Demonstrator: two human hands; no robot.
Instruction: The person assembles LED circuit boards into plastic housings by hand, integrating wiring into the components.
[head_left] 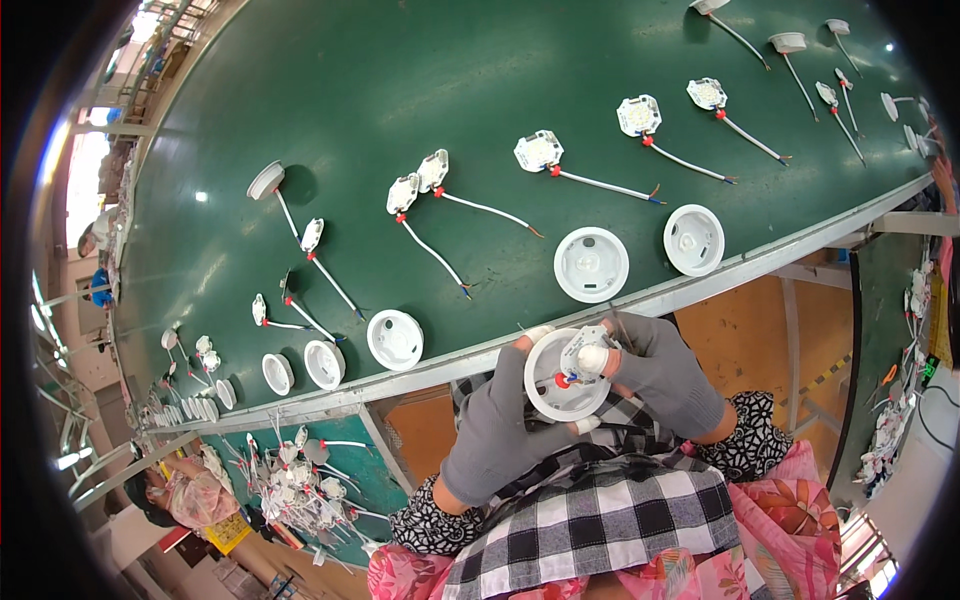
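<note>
Positions referred to the pale front rail [455,370] of the green table [380,80]. The tabletop spreads beyond the rail, smooth, with glossy patches. On the rail's near side: orange-brown floor [735,330] to the right; a green bench [385,475] to the left, bearing a tangled heap of corded parts [300,485]; another person [195,490] farther left. A black-and-white checked cloth [600,510] covers the wearer's lap, also nearside.

Hands: both in grey gloves (fingertips showing white), just nearside of the rail. Left hand [500,425] curls round the left and lower wall of a white cup [570,407], gripping it. Right hand [655,370] comes from the opposite side, fingers closed on an octagonal board [578,348]. The cup thus lies between the hands, opening upward; the board sits tilted at its upper right. Whether the board touches the cup's floor, cannot tell.

Beyond the rail: loose cups [591,265] stand close along it; corded boards [540,150] lie farther back. Smallest item noted: red bead [562,380], inside the held cup's outline.
</note>
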